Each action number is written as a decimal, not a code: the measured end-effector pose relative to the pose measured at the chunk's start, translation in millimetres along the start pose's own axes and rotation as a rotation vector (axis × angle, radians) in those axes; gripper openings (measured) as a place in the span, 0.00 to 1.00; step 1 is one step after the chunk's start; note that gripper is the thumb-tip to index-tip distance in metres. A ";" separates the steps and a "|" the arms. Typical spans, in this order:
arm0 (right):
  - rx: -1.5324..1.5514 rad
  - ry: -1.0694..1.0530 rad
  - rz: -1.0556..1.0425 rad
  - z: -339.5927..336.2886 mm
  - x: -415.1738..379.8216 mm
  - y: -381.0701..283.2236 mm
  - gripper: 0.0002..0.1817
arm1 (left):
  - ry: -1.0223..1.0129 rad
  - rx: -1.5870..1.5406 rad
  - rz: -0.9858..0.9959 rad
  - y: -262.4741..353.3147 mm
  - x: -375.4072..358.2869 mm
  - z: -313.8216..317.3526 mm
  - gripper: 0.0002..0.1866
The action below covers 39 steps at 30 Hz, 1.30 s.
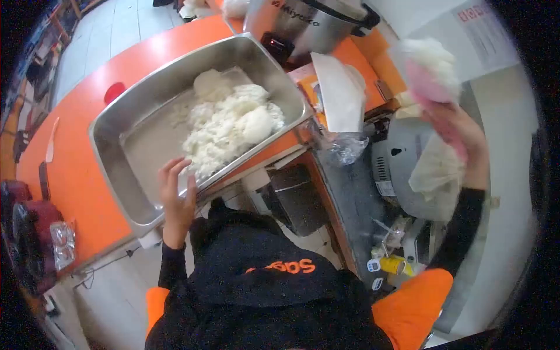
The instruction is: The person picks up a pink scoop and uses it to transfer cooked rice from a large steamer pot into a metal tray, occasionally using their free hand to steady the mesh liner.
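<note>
A deep steel tray (146, 128) stands on the orange counter with a mound of cooked white rice (227, 131) toward its right side. My left hand (178, 195) is at the tray's near rim, fingers apart and nothing in them, fingertips by the edge of the rice. Raised far to the right, my right hand (461, 125) is closed around a pink scoop (429, 84). White rice (434, 58) is heaped on the scoop, blurred by motion.
Behind the tray stands a large steel Miyako rice cooker (309, 29). A white sheet (341, 93) and crumpled clear plastic (347, 149) lie right of the tray. Under my right arm is a grey appliance (408, 169). A red round lid (115, 92) and dark red appliances (35, 233) sit left.
</note>
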State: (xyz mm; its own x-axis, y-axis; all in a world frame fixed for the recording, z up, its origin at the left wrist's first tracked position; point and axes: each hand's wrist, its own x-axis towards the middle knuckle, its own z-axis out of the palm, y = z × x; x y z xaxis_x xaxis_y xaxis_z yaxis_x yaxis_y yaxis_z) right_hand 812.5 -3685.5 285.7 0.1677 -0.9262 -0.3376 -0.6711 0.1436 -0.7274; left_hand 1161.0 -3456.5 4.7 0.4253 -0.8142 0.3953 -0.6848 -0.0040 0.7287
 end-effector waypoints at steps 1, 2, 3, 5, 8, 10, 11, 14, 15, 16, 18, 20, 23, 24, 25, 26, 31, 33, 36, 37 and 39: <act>-0.065 -0.070 -0.046 30.0 13.4 -3.6 0.21 | 0.002 -0.015 -0.011 -0.8 -0.6 0.0 0.15; -0.048 -0.167 -0.039 64.0 35.2 0.0 0.20 | 0.002 -0.031 -0.020 -1.9 -1.7 -1.2 0.15; -0.033 -0.265 -0.030 97.9 57.0 3.7 0.18 | 0.009 -0.047 -0.025 -3.1 -4.1 -2.2 0.15; -0.639 -0.340 -0.145 171.9 121.7 23.1 0.16 | -0.014 -0.021 -0.004 -1.5 -3.7 -3.2 0.15; -0.751 -0.030 -0.802 256.6 152.6 42.4 0.20 | -0.063 0.007 0.013 -1.0 -4.6 -3.8 0.15; -0.761 0.243 -1.033 287.4 198.6 59.1 0.22 | -0.075 0.030 0.024 -1.6 -3.8 -4.5 0.15; -0.679 0.365 -1.134 295.4 212.8 62.3 0.23 | -0.076 0.042 0.030 -1.1 -4.7 -5.9 0.15; -0.865 0.253 -0.703 252.1 141.3 -18.4 0.28 | -0.086 0.053 0.031 -1.7 -4.9 -5.4 0.15; -0.920 0.221 -0.710 245.8 120.9 -29.8 0.28 | -0.096 0.054 0.031 -2.3 -5.1 -5.5 0.15; -0.976 0.192 -0.719 240.9 102.9 -38.9 0.29 | -0.102 0.057 0.029 -1.9 -5.2 -4.8 0.15; -1.045 0.180 -0.676 251.0 110.2 -29.1 0.29 | -0.109 0.060 0.035 -0.5 -2.5 -2.7 0.16; -1.065 0.194 -0.586 301.1 151.8 20.5 0.27 | -0.133 0.076 0.042 0.2 0.9 0.7 0.16; -1.102 0.154 -0.601 325.7 184.0 29.2 0.23 | -0.174 0.094 0.048 0.8 -0.3 3.1 0.16; -1.126 0.121 -0.665 310.1 190.8 18.2 0.22 | -0.177 0.102 0.050 0.4 1.0 3.8 0.16; -1.145 0.086 -0.727 295.8 190.8 8.5 0.21 | -0.173 0.110 0.057 0.9 1.3 4.0 0.16; -1.116 0.118 -0.745 281.3 179.5 -2.5 0.19 | -0.171 0.117 0.065 1.5 1.0 3.8 0.16; -1.267 -0.051 -0.643 283.1 119.4 -1.5 0.12 | -0.192 0.096 0.035 4.8 3.3 5.8 0.17; -1.155 -0.029 -0.554 310.2 125.7 23.2 0.12 | -0.201 0.083 0.024 7.9 5.1 6.6 0.17; -0.938 0.035 -0.770 268.9 131.5 35.1 0.12 | -0.179 0.056 0.059 7.3 7.0 12.0 0.18; -0.913 0.097 -0.774 244.9 122.6 26.7 0.12 | -0.151 0.047 0.090 6.9 4.9 15.3 0.18; -0.831 0.211 -0.713 185.7 87.8 2.6 0.12 | -0.090 0.014 0.149 8.7 4.1 23.7 0.17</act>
State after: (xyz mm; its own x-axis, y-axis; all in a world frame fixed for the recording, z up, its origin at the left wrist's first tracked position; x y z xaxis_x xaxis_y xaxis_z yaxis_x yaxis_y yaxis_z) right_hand 959.6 -3701.7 143.2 0.6340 -0.7557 0.1641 -0.7580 -0.6493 -0.0619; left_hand 1142.8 -3473.6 -0.6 0.2644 -0.8552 0.4458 -0.7445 0.1129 0.6580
